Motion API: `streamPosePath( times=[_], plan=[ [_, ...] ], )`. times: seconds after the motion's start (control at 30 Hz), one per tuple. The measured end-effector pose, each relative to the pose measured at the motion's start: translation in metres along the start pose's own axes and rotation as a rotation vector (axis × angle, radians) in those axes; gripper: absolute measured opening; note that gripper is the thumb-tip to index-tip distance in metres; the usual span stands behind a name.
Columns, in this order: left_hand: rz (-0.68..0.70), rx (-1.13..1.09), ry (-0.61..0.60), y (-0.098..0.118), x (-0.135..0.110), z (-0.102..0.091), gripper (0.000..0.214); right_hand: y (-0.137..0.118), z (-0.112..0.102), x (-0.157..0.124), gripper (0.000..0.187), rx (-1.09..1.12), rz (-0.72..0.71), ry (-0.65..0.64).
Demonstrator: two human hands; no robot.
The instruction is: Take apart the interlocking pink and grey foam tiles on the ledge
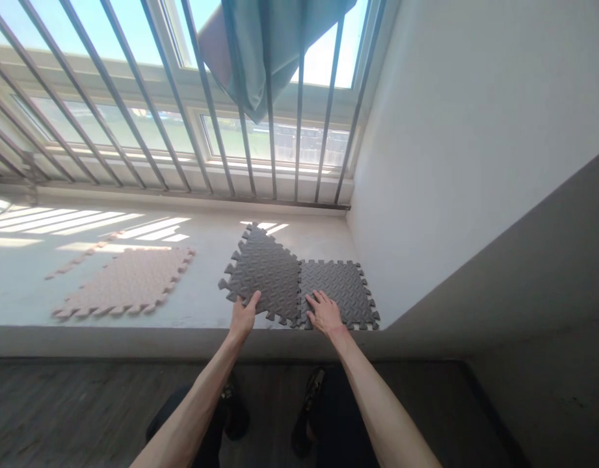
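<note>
**Left grip (243,316) pinching the dark left tile (263,266), right grip (325,313) flat on the dark right tile (337,276)**

Item: dark left tile, ribbed top, toothed edges, at the ledge (206,309) below the window (189,84). I have its near edge between my thumb, which lies on top, and fingers that run out of sight, apparently beneath. It sits askew, its left side seemingly raised.

Item: dark right tile, same pattern, lying on the ledge near the white wall (455,130). My right grip is unclenched, fingers spread over the near corner by the seam, grasping nothing. Both tiles meet along a toothed side; whether every tooth is seated I cannot tell.

Handling: I judge both to be foam: light, soft, bendy, the ribbed face unlikely to slip. Best hold, a thumb-and-finger pinch on the solid margin just inside the teeth; the teeth themselves I would expect to bend, or tear if pulled hard. A flat palm should be enough to steady so light a piece.

Also on the ledge, to the left, well apart from the dark pair: one pale tile (126,281) and, just beside it, a pale toothed strip (84,256), neither touched by me.

Fixtures: metal bars (272,149) across the window.
</note>
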State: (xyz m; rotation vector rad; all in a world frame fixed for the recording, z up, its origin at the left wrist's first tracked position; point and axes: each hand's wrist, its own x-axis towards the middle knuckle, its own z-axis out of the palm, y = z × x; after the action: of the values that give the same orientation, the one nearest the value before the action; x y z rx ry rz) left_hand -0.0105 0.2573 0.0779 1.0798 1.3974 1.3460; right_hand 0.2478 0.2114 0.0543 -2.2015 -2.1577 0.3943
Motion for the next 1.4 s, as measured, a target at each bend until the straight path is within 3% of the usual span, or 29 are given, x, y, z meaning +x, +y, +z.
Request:
streamPosePath(
  times=[0.1,0.2,0.47,0.57,0.87,1.0,1.1,1.17,1.3,1.4],
  plan=[
    [-0.015,-0.091,0.099,-0.023,-0.002,-0.008,0.046,0.001,0.0,-0.001,0.062,0.009,-0.004,-0.001],
    [-0.006,-0.112,0.096,-0.027,0.002,-0.008,0.047,0.001,-0.001,-0.001,0.062,0.013,-0.001,0.005],
    [-0.014,-0.009,-0.022,0.023,0.032,0.002,0.031,-0.004,-0.005,-0.002,0.062,0.016,0.024,0.0],
    [-0.002,0.011,-0.031,0.028,0.032,0.003,0.031,-0.005,-0.004,-0.002,0.062,0.006,0.028,0.009],
    [0.003,-0.095,0.143,-0.021,0.002,-0.006,0.041,-0.004,-0.002,-0.003,0.061,0.026,0.027,0.031],
    [0.015,-0.13,0.164,-0.027,-0.004,-0.002,0.042,-0.005,-0.003,-0.003,0.06,0.027,0.026,0.03],
    [-0.021,-0.152,0.121,-0.015,-0.001,-0.002,0.042,-0.006,-0.005,-0.003,0.06,0.026,0.031,0.024],
    [-0.102,-0.196,0.002,0.0,0.003,-0.01,0.048,-0.007,-0.008,-0.003,0.06,0.028,0.028,0.02],
    [-0.314,-0.389,-0.302,0.042,0.028,-0.05,0.06,-0.007,-0.018,0.002,0.058,0.016,0.006,0.0],
    [-0.414,-0.337,-0.335,0.074,0.066,-0.079,0.08,-0.004,-0.028,0.017,0.057,-0.003,-0.01,-0.015]
  ],
)
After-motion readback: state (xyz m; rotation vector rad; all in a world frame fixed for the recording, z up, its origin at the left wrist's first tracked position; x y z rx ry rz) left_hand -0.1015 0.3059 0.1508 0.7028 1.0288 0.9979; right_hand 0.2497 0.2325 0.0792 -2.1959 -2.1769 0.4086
